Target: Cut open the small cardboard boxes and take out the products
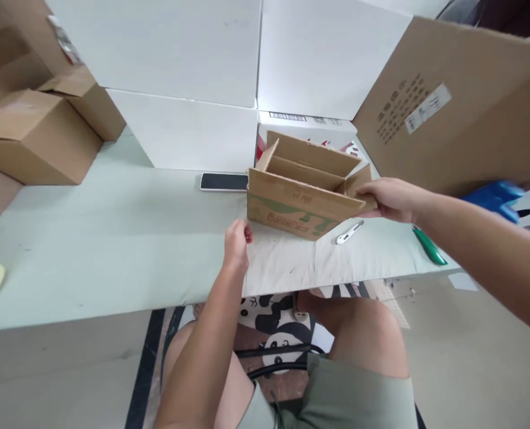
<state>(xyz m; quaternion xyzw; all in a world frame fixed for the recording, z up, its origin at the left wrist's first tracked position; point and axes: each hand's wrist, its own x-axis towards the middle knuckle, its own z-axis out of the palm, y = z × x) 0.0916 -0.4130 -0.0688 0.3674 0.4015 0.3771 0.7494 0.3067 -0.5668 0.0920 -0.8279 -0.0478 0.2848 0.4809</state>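
Note:
An open cardboard box (pixel 298 208) with green print stands on the table, its top flaps raised. My right hand (pixel 392 199) grips the flap at its right end, thumb on top. Just off the box's near left corner, my left hand (pixel 238 243) is closed with its fingers curled in, and nothing shows in it. On the table under the box's right side lies a small white utility knife (pixel 349 233). A dark-screened phone (pixel 224 182) rests flat behind my left hand, partly beside the box.
White panels (pixel 189 128) stand along the back, with a white printed box (pixel 307 124) behind the cardboard one. Brown cartons (pixel 46 131) sit at the left, and a large cardboard sheet (pixel 452 113) leans at the right. A green tool (pixel 429 245) lies near the table's front edge.

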